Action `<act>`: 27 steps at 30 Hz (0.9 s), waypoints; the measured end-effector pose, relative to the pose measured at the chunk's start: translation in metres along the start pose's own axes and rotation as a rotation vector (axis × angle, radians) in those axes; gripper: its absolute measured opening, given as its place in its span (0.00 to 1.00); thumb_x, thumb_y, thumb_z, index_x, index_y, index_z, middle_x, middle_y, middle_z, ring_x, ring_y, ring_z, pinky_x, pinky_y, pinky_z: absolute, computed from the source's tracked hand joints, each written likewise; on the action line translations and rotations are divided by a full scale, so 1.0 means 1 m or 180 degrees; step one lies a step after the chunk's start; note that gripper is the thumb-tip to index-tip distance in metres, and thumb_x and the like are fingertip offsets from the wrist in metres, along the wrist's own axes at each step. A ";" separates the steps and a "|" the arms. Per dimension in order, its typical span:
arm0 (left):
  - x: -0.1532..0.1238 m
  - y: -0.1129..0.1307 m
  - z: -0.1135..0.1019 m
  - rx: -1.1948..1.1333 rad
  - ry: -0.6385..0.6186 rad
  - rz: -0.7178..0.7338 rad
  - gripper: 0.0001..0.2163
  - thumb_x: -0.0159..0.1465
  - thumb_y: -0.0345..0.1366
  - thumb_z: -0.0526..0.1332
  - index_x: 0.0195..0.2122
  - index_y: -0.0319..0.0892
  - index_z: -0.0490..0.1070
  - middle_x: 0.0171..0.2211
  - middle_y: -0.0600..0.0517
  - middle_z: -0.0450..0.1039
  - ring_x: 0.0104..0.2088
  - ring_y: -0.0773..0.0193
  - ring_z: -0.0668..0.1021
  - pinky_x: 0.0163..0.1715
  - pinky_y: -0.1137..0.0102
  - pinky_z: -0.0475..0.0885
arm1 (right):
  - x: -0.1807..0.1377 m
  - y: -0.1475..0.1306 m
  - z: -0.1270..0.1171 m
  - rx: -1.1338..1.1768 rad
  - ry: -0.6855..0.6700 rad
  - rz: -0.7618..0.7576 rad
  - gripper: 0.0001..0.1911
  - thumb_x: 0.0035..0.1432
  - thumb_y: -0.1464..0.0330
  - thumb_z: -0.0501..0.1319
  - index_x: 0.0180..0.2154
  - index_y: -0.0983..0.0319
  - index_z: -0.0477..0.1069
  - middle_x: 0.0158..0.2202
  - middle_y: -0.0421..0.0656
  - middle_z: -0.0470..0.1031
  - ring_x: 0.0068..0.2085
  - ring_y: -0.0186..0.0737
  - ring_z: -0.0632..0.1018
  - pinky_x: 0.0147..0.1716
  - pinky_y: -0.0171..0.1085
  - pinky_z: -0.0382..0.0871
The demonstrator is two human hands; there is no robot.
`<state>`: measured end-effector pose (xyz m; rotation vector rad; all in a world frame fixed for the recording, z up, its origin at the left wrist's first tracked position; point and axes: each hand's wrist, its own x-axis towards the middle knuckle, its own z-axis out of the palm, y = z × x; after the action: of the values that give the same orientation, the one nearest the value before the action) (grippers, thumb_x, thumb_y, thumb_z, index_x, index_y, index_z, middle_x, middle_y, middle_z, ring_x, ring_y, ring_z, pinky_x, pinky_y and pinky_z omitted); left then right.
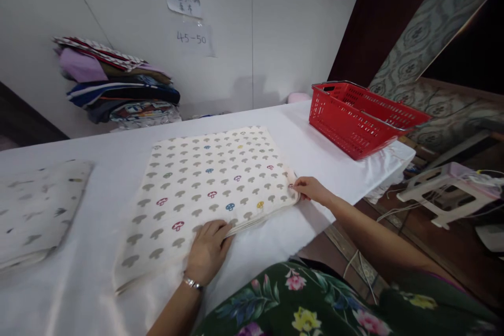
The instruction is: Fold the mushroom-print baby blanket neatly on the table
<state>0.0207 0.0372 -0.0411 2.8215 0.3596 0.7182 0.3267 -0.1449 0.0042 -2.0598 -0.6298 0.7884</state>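
Observation:
A folded cream cloth with small mushroom prints [205, 184] lies flat on the white table [315, 168]. My left hand [207, 249] rests palm down on its near edge, fingers together and flat. My right hand [309, 189] pinches the cloth's right corner between its fingertips. A bracelet sits on my left wrist.
A second folded printed cloth [35, 210] lies at the left. A stack of folded fabrics [114, 84] leans against the back wall. A red plastic basket [354, 115] stands at the table's right end. A white stool [441, 189] and cables are on the floor to the right.

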 end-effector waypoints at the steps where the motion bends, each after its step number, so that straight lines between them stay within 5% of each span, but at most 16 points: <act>1: 0.000 0.000 0.000 -0.0008 -0.0003 0.0001 0.11 0.63 0.37 0.53 0.41 0.43 0.72 0.37 0.48 0.71 0.38 0.60 0.72 0.38 0.64 0.68 | 0.000 0.003 0.000 -0.0095 -0.0041 0.0129 0.04 0.48 0.68 0.60 0.26 0.63 0.68 0.12 0.35 0.64 0.15 0.29 0.65 0.14 0.28 0.54; 7: -0.001 -0.001 0.001 -0.0004 -0.0025 0.0002 0.10 0.62 0.37 0.54 0.41 0.43 0.72 0.37 0.48 0.71 0.38 0.60 0.72 0.39 0.64 0.68 | 0.005 0.019 -0.004 -0.0236 0.0161 0.0478 0.10 0.47 0.72 0.60 0.34 0.61 0.62 0.13 0.34 0.68 0.14 0.32 0.68 0.12 0.28 0.56; 11: -0.001 -0.001 0.001 -0.0011 0.0018 0.0019 0.10 0.62 0.37 0.54 0.41 0.43 0.72 0.37 0.48 0.71 0.38 0.60 0.72 0.39 0.64 0.68 | 0.009 0.022 -0.005 -0.0278 0.0005 0.0684 0.07 0.49 0.71 0.60 0.31 0.62 0.62 0.16 0.39 0.71 0.15 0.34 0.71 0.12 0.29 0.58; 15: -0.002 0.000 0.000 -0.0038 -0.0013 0.0041 0.10 0.63 0.37 0.54 0.42 0.43 0.71 0.37 0.48 0.70 0.38 0.60 0.71 0.38 0.65 0.68 | 0.010 0.017 -0.007 -0.0425 0.0001 0.0630 0.05 0.49 0.72 0.59 0.27 0.63 0.62 0.16 0.40 0.71 0.15 0.33 0.71 0.12 0.28 0.56; 23: -0.003 -0.002 0.003 0.0008 -0.0094 -0.0008 0.10 0.63 0.36 0.54 0.42 0.43 0.71 0.38 0.48 0.70 0.39 0.60 0.71 0.39 0.64 0.67 | 0.008 -0.011 -0.008 -0.0248 0.0109 0.0275 0.12 0.50 0.71 0.60 0.38 0.61 0.62 0.16 0.33 0.69 0.15 0.27 0.68 0.13 0.26 0.54; 27: -0.003 -0.001 0.002 0.0013 -0.0046 0.0004 0.10 0.63 0.36 0.54 0.41 0.42 0.71 0.38 0.48 0.70 0.39 0.60 0.71 0.39 0.64 0.67 | 0.009 -0.003 -0.005 -0.0177 -0.0065 0.0546 0.08 0.50 0.70 0.60 0.34 0.63 0.63 0.16 0.36 0.69 0.16 0.30 0.70 0.12 0.26 0.55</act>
<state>0.0191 0.0375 -0.0442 2.8293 0.3574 0.6979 0.3360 -0.1393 0.0063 -2.1804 -0.4954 0.9000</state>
